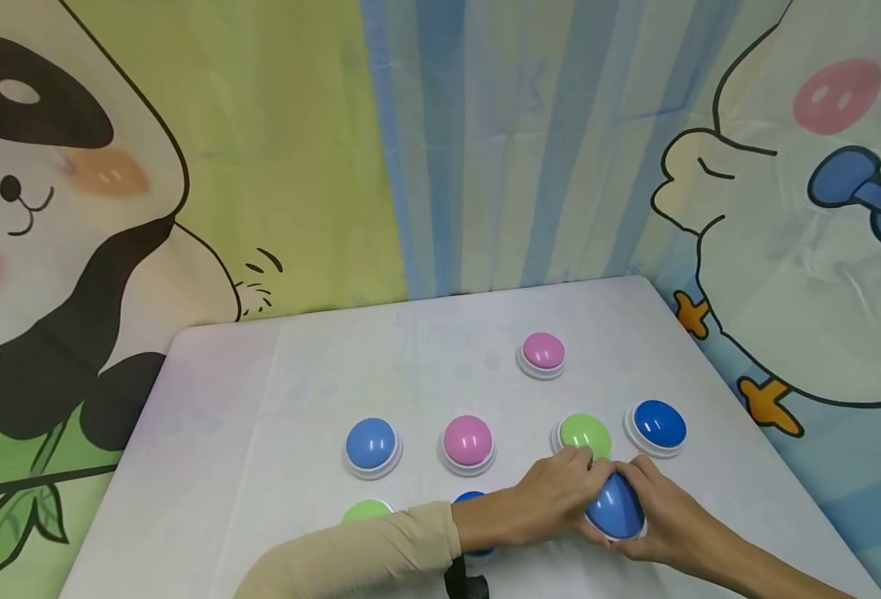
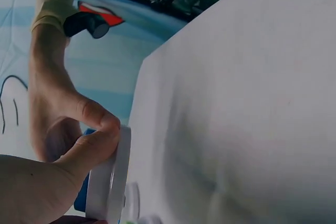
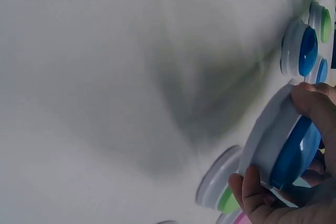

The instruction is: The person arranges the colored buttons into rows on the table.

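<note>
A blue domed push button (image 1: pixel 616 506) with a round white base is held up between both hands, tilted, above the white table (image 1: pixel 298 374). My left hand (image 1: pixel 552 499) grips its left side, the beige-sleeved arm crossing in from the left. From the right, my right hand (image 1: pixel 665 520) holds the opposite side with thumb and fingers at the rim. In the right wrist view the white base (image 3: pixel 266 135) faces the table, over a soft shadow. Just beyond the hands sits a green button (image 1: pixel 586 434), partly covered by the left fingers. A darker blue button (image 1: pixel 660 424) stands right of it.
Pink buttons (image 1: pixel 467 441) stand mid-table and farther back, with a blue button (image 1: pixel 371 444) to the left. The left forearm partly hides a green button (image 1: pixel 367 509) and another blue button (image 1: pixel 472 497). Cartoon-printed curtains (image 1: pixel 470 150) border the table's far edges.
</note>
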`<control>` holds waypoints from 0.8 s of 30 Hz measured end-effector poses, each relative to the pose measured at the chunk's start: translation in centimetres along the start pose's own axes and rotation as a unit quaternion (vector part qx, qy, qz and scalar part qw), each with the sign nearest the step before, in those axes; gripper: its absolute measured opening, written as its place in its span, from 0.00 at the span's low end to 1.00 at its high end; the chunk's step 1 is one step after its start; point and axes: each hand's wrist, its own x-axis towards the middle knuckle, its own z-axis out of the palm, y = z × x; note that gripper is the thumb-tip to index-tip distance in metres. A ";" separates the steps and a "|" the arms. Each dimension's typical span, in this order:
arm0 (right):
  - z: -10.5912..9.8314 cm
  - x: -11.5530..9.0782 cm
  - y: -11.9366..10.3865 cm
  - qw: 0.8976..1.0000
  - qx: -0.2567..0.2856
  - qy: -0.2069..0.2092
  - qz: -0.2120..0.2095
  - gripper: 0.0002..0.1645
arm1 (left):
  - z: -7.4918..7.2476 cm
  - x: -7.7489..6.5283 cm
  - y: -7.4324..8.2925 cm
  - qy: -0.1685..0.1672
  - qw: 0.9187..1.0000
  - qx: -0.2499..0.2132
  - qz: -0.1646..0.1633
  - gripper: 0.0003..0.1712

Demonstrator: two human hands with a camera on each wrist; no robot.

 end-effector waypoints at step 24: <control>3.3 -0.3 3.0 0.996 -0.085 -0.020 -0.033 0.53 | 4.7 0.1 3.4 -0.048 0.996 0.068 -0.016 0.49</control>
